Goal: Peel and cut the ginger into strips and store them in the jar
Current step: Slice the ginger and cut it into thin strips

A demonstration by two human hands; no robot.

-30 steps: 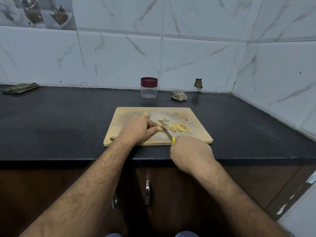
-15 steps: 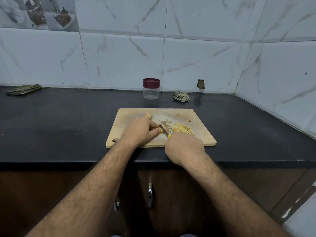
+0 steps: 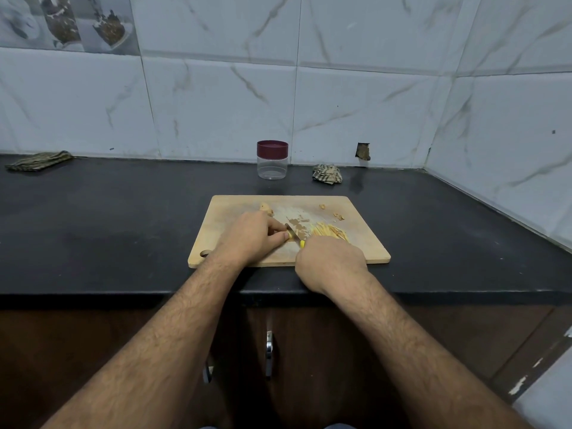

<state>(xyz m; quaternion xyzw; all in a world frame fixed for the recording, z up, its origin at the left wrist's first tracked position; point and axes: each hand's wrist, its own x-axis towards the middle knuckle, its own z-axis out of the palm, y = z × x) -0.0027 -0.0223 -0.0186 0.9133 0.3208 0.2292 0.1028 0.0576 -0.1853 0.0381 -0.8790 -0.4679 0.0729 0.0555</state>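
Ginger strips lay in a small pile on the wooden cutting board, at about 3 o'clock from the board's middle. The left hand pinched a little ginger piece between its thumb and fingers, pressing it down on the board. The right hand was curled tight around the yellow handle of a knife. The blade touched the ginger piece, just beside the left fingertips. Another ginger chunk sat at 11 o'clock on the board. The jar, with its dark red lid on, stood on the black tabletop at 12 o'clock, well apart from the board. A crumpled cloth lay near the jar.
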